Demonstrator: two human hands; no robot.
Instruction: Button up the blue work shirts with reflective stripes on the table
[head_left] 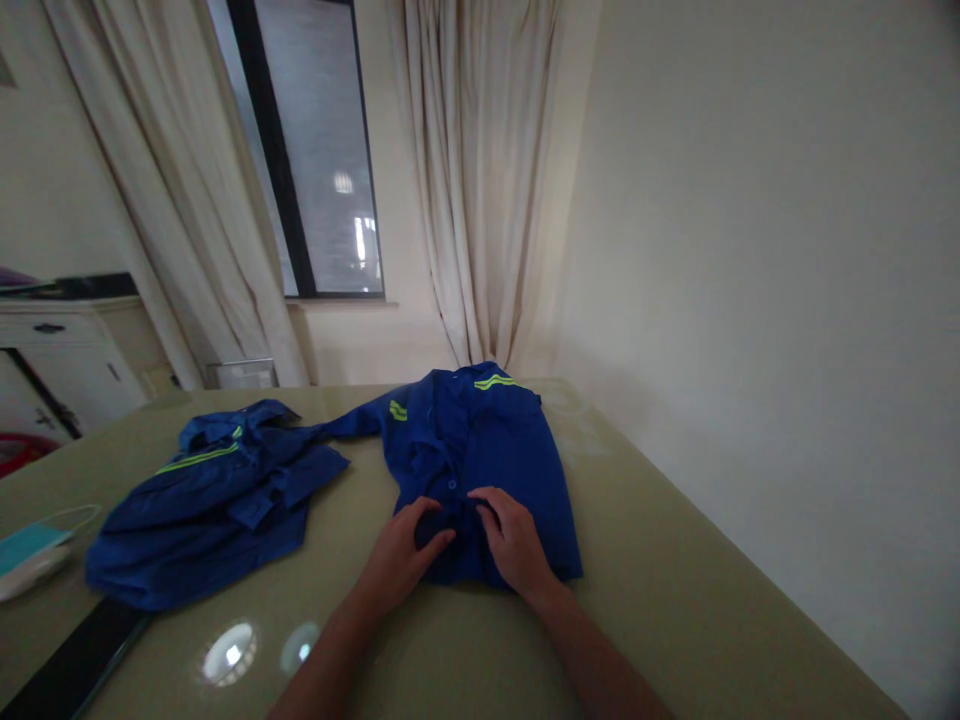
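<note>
A blue work jacket (517, 440) with yellow-green stripes lies front up on the table, its collar away from me and one sleeve stretched left. My left hand (405, 555) rests on the lower front, thumb and forefinger apart with blue cloth between them. Close by, my right hand (517, 540) has its fingers curled in on the front edge, pinching the cloth near the hem. A round button (452, 484) shows just above the hands. Some fingertips are hard to make out against the dark cloth.
A second blue jacket (202, 510) with yellow-green stripes lies folded at left, partly over a dark flat object (75, 660). A light-blue face mask (34, 547) is at the far left. The glossy table (637, 620) runs along a wall at right; curtains and a window stand behind.
</note>
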